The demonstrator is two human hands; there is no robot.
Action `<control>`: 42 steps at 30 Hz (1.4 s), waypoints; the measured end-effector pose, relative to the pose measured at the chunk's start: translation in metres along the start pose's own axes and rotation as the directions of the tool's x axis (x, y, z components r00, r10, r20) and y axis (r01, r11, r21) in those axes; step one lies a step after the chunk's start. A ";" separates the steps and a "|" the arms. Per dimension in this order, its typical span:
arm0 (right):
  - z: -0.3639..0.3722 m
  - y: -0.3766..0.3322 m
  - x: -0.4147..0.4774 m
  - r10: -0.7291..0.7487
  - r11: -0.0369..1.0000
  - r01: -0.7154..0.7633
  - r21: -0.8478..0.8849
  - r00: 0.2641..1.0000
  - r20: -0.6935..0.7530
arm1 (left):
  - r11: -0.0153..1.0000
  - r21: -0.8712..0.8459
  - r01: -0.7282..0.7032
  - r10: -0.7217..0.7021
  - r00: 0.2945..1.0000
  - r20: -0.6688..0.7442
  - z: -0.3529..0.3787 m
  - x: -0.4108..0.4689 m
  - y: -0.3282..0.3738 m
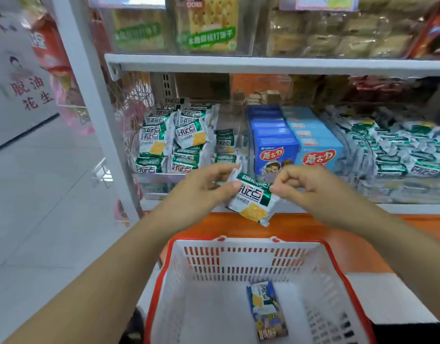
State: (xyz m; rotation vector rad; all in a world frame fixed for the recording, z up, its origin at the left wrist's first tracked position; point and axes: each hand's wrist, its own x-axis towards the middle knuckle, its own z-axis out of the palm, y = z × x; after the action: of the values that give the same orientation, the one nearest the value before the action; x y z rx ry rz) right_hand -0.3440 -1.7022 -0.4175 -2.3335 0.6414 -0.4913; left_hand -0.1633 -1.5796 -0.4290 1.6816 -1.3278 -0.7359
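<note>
A small white and green cracker packet (253, 199) hangs in the air in front of the shelf, above the far rim of a white basket with a red rim (238, 254). My left hand (201, 188) pinches its upper left edge between thumb and fingers. My right hand (302, 184) pinches its upper right corner with curled fingers. Inside the basket lie a blue snack box with a second cracker packet (266, 309) on top of it.
A clear bin with several matching cracker packets (174, 140) stands on the shelf behind my hands. Blue boxes (276, 145) and light blue boxes (315, 147) stand to its right, then a heap of green and white packets (400, 150). A white upright post (97, 115) borders the aisle floor at left.
</note>
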 end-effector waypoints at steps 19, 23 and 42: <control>0.037 0.042 -0.040 0.361 0.637 -0.373 0.675 0.918 0.166 | 0.593 -0.708 0.382 -0.525 0.851 0.020 0.074 -0.006 -0.034; 0.034 0.044 -0.038 0.360 0.635 -0.382 0.671 0.915 0.180 | 0.644 -0.679 0.353 -0.486 0.874 -0.007 0.072 -0.004 -0.037; 0.025 0.044 -0.036 0.337 0.854 -0.277 0.440 0.939 -0.064 | 0.775 -0.572 0.267 -0.279 0.958 0.069 0.065 -0.010 -0.028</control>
State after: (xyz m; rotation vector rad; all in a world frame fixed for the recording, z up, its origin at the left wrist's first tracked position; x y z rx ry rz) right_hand -0.3743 -1.6986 -0.4712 -1.7540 0.8622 -0.5817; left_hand -0.2075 -1.5842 -0.4849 1.3754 -0.7283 -1.1582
